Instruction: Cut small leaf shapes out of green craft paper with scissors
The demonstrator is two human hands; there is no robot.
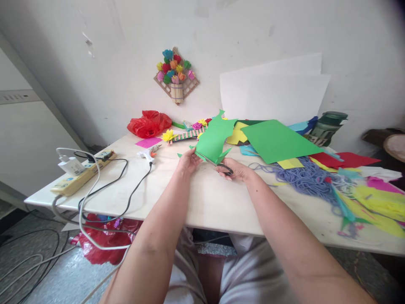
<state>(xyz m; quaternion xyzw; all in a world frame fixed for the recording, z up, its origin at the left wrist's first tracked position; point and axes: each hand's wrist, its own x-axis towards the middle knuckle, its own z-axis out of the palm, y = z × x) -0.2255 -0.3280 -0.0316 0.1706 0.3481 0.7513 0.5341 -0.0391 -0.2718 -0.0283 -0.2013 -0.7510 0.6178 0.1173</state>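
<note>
A green paper sheet [214,137] with ragged cut edges is raised above the table in front of me. My left hand [190,160] pinches its lower left edge. In my right hand [233,169] are scissors with black handles [225,169], their blades lying along the bottom edge of the paper. Small green scraps show beside the left fingertips and above the scissors. Behind the raised sheet, partly hidden by it, lies a woven strip decorated with paper flowers [189,134].
A larger green sheet [280,141], purple-blue yarn [299,179] and coloured paper scraps cover the right side. To the left are a hot glue gun [148,155], a pink paper [148,142], a red plastic bag [149,123] and a power strip [84,171] with trailing cables. A green-lidded bottle [327,128] stands at back right.
</note>
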